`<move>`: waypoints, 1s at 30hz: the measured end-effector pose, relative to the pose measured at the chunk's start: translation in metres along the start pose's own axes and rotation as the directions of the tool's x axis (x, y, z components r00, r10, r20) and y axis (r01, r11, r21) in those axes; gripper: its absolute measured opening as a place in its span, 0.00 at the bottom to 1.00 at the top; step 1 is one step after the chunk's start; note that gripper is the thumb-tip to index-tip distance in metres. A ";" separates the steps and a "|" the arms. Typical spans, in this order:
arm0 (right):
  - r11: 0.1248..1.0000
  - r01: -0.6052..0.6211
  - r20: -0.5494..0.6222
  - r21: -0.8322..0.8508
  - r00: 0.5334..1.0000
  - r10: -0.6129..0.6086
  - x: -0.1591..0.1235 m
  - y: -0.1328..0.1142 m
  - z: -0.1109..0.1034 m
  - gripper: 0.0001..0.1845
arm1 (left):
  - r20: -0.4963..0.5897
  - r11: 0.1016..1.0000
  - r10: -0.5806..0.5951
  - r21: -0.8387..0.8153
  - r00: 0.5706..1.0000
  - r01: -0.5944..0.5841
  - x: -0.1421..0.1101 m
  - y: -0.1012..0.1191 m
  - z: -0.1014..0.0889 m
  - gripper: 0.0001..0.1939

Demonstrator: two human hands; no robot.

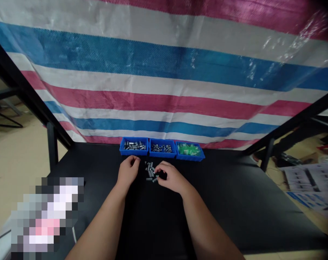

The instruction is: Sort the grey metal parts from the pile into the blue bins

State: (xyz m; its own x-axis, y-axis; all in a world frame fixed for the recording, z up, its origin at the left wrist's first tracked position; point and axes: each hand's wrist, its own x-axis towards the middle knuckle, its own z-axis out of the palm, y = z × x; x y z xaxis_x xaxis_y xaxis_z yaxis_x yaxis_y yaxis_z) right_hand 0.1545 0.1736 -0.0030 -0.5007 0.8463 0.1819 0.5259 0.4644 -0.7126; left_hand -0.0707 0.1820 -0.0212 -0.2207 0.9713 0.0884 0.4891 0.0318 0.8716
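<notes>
A loose pile of short grey metal cylinders (150, 171) lies on the tabletop, just in front of the middle blue plastic tray (162, 154), with a few pieces scattered at its near edge. The person's right hand (171, 177) reaches over the pile from the near side of the middle tray, its fingertips (157, 170) down at the pile's right edge and touching the pieces. Its fingers are drawn together, but whether they are clamped on a cylinder cannot be told from here. The left hand (128, 171) sits just beside the pile on the other side, apart from the right hand, its fingers loosely curled; nothing shows between them, though the view cannot settle whether it holds a small piece.

Left of the middle tray and touching it, a matching blue plastic tray (133, 152) holds longer grey metal cylinders (133, 145). The middle tray holds smaller metal pieces (161, 148). Right of it, a third blue plastic tray (189, 157) holds bright green pieces (186, 149). All three stand on a matte black table (220, 202) with a black metal frame (22, 83). Behind the middle tray hangs a woven pink, white and blue striped tarpaulin (164, 97).
</notes>
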 end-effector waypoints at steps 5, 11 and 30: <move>0.998 -0.032 0.094 -0.048 0.995 0.037 -0.006 0.004 0.002 0.11 | 0.011 1.000 0.010 0.018 1.000 -0.010 0.000 0.001 -0.001 0.14; 0.999 0.006 0.011 0.054 1.000 -0.007 -0.006 -0.005 -0.003 0.08 | 0.012 1.000 0.004 0.025 1.000 -0.004 0.001 -0.002 0.001 0.14; 0.983 -0.085 -0.002 0.162 0.996 0.086 0.006 0.004 0.006 0.07 | -0.037 0.998 -0.056 -0.044 0.998 0.054 0.001 0.002 -0.004 0.13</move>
State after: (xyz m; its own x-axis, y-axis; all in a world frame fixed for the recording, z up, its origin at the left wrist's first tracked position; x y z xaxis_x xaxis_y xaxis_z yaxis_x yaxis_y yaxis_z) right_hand 0.1493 0.1788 -0.0086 -0.4519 0.8838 0.1214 0.4479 0.3424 -0.8259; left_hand -0.0736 0.1817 -0.0176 -0.2789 0.9586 0.0577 0.4388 0.0737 0.8955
